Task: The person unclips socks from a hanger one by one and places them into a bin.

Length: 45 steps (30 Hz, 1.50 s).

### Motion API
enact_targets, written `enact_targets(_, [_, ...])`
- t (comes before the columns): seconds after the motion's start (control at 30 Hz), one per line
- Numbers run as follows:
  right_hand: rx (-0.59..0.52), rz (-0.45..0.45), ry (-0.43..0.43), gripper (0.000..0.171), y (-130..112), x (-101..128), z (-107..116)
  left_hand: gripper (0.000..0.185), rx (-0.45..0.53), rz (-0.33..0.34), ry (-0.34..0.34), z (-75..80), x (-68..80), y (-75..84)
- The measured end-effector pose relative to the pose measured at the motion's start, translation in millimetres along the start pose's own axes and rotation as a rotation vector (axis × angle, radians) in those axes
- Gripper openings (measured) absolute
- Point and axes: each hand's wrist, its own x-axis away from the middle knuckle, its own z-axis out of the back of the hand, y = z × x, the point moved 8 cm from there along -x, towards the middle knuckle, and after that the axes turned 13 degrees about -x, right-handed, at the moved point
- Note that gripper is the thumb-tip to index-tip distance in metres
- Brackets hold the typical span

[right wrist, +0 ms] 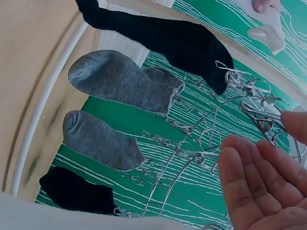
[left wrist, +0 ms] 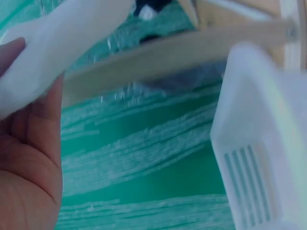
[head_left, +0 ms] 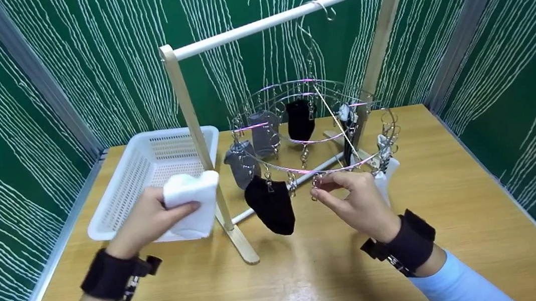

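My left hand [head_left: 145,222] grips a white sock [head_left: 196,204] beside the left post of the rack; the sock also shows in the left wrist view. My right hand [head_left: 360,203] holds a metal clip [head_left: 314,193] at the front of a round wire drying hanger [head_left: 305,172]. In the right wrist view the thumb meets that clip [right wrist: 261,122], with the other fingers loosely bent below. A black sock [head_left: 272,208] hangs from a clip to its left. Two grey socks [head_left: 244,166] and another black sock [head_left: 300,121] hang farther round the ring.
A white plastic basket [head_left: 116,188] stands at the left on the wooden table [head_left: 307,277]. The hanger is suspended from the white bar [head_left: 244,32] of a wooden rack. White and patterned socks hang at the ring's right side, partly behind my right hand. Green walls enclose the table.
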Motion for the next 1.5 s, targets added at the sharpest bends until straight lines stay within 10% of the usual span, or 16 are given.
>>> enact_targets(0.4, [-0.004,-0.013,0.02,0.01,1,3,1,0.039,-0.11,0.172,-0.018,37.2,-33.3,-35.0])
enact_targets(1.0, [-0.022,-0.028,0.032,0.011,4,3,1,0.033,-0.269,0.317,-0.083,17.7,-95.6,-97.3])
enact_targets(1.5, [-0.015,-0.003,0.022,0.012,2,1,2,0.029,-0.424,0.396,-0.214,-8.6,-111.4,-142.5])
